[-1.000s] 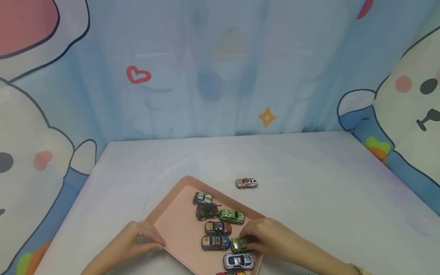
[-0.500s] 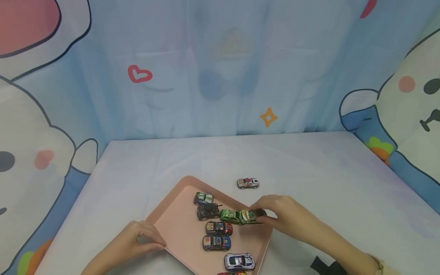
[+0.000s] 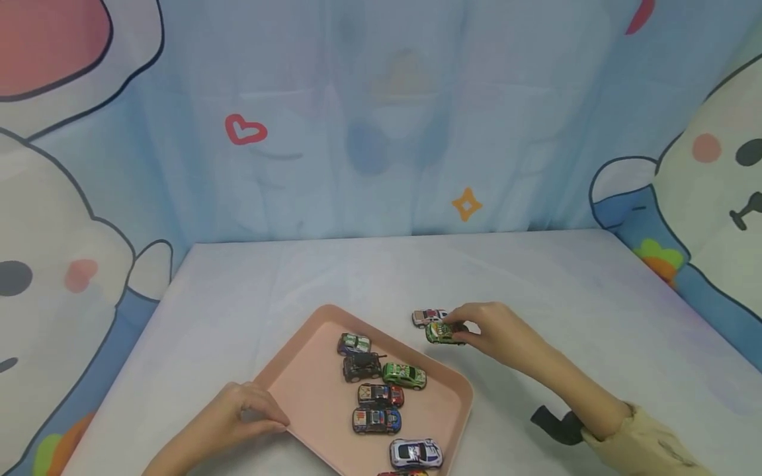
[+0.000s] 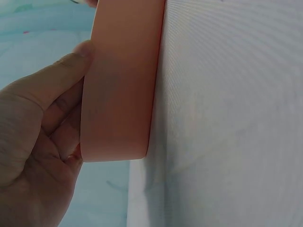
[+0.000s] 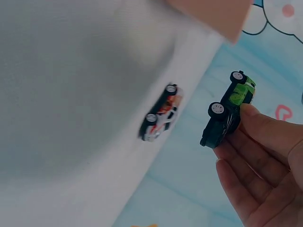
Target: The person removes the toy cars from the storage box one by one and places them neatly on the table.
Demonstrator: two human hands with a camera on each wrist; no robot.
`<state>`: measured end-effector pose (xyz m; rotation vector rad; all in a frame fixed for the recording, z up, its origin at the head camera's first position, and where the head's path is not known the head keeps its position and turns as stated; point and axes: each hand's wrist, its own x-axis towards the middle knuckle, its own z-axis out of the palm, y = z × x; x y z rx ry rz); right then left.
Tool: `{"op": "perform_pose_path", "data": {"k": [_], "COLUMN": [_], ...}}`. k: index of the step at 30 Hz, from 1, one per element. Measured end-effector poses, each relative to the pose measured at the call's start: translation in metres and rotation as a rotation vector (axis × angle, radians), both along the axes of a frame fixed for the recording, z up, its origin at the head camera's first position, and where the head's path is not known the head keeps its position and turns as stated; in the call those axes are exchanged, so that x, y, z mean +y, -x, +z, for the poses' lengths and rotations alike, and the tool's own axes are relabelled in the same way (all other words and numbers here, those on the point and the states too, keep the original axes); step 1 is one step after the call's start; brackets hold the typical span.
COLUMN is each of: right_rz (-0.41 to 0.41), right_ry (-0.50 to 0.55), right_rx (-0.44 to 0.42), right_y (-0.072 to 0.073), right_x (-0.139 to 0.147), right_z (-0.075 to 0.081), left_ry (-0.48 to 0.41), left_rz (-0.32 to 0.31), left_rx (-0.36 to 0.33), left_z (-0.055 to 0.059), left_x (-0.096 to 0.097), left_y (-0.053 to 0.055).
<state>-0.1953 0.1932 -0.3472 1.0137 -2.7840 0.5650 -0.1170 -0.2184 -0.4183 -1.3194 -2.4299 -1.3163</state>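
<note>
Raised off the table just beyond the tray, a green and dark toy car (image 3: 442, 333) is pinched between the thumb and fingers of my right hand (image 3: 497, 334); its wheels show in the right wrist view. Close behind it, a white and red toy car (image 3: 424, 318) stands on the table. My left hand (image 3: 241, 416) grips the left edge of the pink tray (image 3: 297, 354), thumb against the rim in the left wrist view. Inside the tray are several toy cars, among them a light green car (image 3: 405, 375), a black one (image 3: 362, 367) and a silver-white one (image 3: 416, 453).
A white cloth (image 3: 286, 277) covers the table, and a blue printed curtain (image 3: 321, 165) hangs behind it. One red car (image 3: 403, 473) in the tray is cut off by the bottom of the head view. A black strap (image 3: 556, 425) hangs near the right sleeve.
My right hand has picked the green and dark car out of the tray and carried it away over the far rim, near the white and red car. The left hand stays on the tray.
</note>
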Motion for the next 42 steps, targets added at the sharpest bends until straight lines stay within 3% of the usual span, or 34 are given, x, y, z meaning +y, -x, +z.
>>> {"op": "perform_pose_path", "data": {"k": [7,16,25,42], "right_rz": [-0.009,-0.014,-0.008,-0.005], "right_ry": [-0.042,-0.077,-0.085,-0.091], "right_rx": [-0.038,-0.089,-0.102,-0.128], "right_y": [0.013,0.023,0.024,0.027], "right_x": [-0.002,-0.005,-0.008,-0.012], "right_z": [-0.016,-0.032,-0.034,-0.036], "left_ry": [0.041,0.077,0.057,0.039], "left_rz": [0.027,0.052,0.047,0.034], "left_rx": [0.018,-0.030,0.006,-0.003], "left_z": [0.006,0.010,0.009,0.006], "left_x": [0.002,0.004,0.003,0.002], "left_y": [-0.003,-0.006,-0.005,-0.004]}}
